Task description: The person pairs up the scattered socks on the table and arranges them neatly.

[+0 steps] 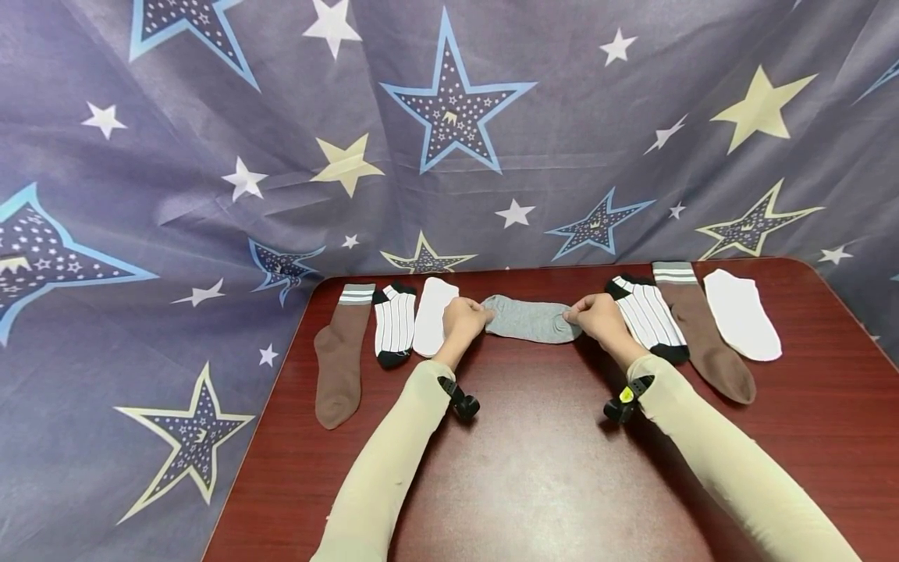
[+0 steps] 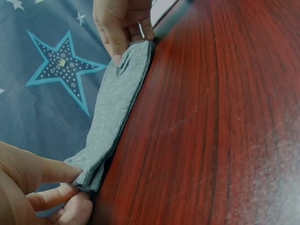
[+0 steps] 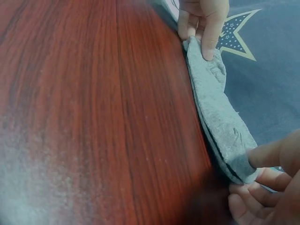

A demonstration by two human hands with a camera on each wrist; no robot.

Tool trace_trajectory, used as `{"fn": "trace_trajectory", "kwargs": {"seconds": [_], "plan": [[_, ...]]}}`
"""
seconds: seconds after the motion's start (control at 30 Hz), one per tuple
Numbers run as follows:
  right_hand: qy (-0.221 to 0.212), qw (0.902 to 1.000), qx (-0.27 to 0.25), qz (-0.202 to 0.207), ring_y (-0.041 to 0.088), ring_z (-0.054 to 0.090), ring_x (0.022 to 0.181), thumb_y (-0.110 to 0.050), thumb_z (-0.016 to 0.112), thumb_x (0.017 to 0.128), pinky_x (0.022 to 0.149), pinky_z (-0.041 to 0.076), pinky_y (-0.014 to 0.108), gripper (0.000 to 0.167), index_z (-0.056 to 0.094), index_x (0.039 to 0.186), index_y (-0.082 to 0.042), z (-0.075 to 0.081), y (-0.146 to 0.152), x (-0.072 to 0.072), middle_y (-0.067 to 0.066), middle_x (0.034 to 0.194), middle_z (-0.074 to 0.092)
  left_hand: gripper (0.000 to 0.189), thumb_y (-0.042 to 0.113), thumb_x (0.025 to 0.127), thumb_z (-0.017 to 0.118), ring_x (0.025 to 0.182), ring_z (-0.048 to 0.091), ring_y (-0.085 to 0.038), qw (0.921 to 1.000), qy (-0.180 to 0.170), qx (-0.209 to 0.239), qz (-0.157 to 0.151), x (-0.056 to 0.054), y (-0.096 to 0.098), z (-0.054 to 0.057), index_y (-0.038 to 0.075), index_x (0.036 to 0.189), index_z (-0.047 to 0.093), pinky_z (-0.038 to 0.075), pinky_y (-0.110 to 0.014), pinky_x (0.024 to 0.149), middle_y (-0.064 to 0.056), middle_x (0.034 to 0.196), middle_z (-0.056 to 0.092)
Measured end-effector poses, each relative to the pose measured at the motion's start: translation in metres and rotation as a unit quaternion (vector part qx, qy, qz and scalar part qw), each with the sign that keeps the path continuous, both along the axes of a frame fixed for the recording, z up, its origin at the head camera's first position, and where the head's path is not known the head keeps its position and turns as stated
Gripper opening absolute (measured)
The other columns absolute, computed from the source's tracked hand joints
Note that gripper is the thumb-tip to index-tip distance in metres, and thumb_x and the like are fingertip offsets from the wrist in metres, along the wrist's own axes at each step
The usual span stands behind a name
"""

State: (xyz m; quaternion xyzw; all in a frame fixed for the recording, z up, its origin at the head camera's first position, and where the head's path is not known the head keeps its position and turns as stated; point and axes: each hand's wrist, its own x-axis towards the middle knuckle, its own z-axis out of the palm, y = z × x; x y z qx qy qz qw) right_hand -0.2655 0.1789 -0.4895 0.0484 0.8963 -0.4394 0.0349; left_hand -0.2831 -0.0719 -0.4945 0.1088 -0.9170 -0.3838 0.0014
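Note:
A short grey sock point(image 1: 530, 320) is stretched sideways between both hands near the table's back edge. At its cuff end, my left hand point(image 1: 465, 318) pinches it between thumb and fingers. My right hand point(image 1: 597, 316) pinches the toe end. The left wrist view shows the left thumb on top of the grey sock point(image 2: 117, 98), fingertips beneath. Layered edges run along the side of the grey sock point(image 3: 211, 108) in the right wrist view; whether it is one sock or two stacked, I cannot tell.
Left of the hands lie a brown sock point(image 1: 340, 359), a striped sock point(image 1: 395, 324) and a white sock point(image 1: 428, 324). To the right are another striped sock point(image 1: 649, 316), brown sock point(image 1: 702, 336) and white sock point(image 1: 743, 312). A star-patterned cloth point(image 1: 281, 117) hangs behind the red-brown table point(image 1: 534, 468).

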Motion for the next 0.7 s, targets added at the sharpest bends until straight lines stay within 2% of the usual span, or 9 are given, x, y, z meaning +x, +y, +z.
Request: {"fn": "trace_trajectory", "kwargs": {"seconds": [0.1, 0.23, 0.37, 0.53, 0.7], "plan": [[-0.008, 0.9995, -0.032, 0.002, 0.009, 0.046, 0.054, -0.011, 0.076, 0.089, 0.050, 0.041, 0.023, 0.018, 0.067, 0.087, 0.005, 0.0021, 0.0003, 0.0003, -0.008, 0.062, 0.052, 0.019, 0.027, 0.085, 0.081, 0.090, 0.071, -0.028, 0.9999, 0.003, 0.010, -0.004, 0.0009, -0.0006, -0.0002, 0.008, 0.081, 0.079, 0.058, -0.040, 0.085, -0.006, 0.089, 0.077], [-0.010, 0.9985, -0.053, 0.000, 0.008, 0.045, 0.054, -0.010, 0.076, 0.090, 0.049, 0.041, 0.021, 0.020, 0.068, 0.093, 0.008, 0.0034, -0.0001, 0.0011, -0.009, 0.062, 0.052, 0.022, 0.028, 0.088, 0.080, 0.093, 0.071, -0.029, 0.9997, 0.009, 0.020, -0.007, 0.0016, -0.0014, -0.0005, 0.006, 0.087, 0.079, 0.057, -0.040, 0.087, -0.009, 0.094, 0.077], [-0.004, 0.9980, -0.063, 0.000, 0.007, 0.046, 0.054, -0.010, 0.077, 0.089, 0.049, 0.042, 0.020, 0.022, 0.069, 0.093, 0.011, 0.0048, -0.0007, 0.0007, -0.009, 0.062, 0.054, 0.023, 0.028, 0.089, 0.079, 0.078, 0.067, -0.023, 0.9997, 0.005, 0.022, -0.006, 0.0018, -0.0029, -0.0008, 0.006, 0.083, 0.078, 0.056, -0.034, 0.076, -0.006, 0.081, 0.074], [-0.001, 0.9982, -0.060, -0.003, 0.007, 0.046, 0.053, -0.012, 0.078, 0.088, 0.049, 0.042, 0.020, 0.024, 0.070, 0.092, 0.010, 0.0057, -0.0017, -0.0003, -0.008, 0.066, 0.055, 0.024, 0.027, 0.091, 0.078, 0.054, 0.055, -0.011, 0.9996, -0.007, 0.026, -0.012, -0.0002, -0.0056, -0.0015, 0.008, 0.076, 0.075, 0.044, -0.024, 0.057, 0.001, 0.058, 0.062], [0.000, 0.9981, -0.062, -0.003, 0.008, 0.049, 0.056, -0.011, 0.079, 0.088, 0.051, 0.047, 0.023, 0.023, 0.070, 0.092, 0.010, 0.0049, -0.0036, -0.0031, -0.004, 0.070, 0.058, 0.021, 0.024, 0.091, 0.078, 0.048, 0.055, -0.005, 0.9991, -0.013, 0.037, -0.018, -0.0031, -0.0092, -0.0030, 0.007, 0.079, 0.077, 0.043, -0.018, 0.050, 0.000, 0.063, 0.066]]}}
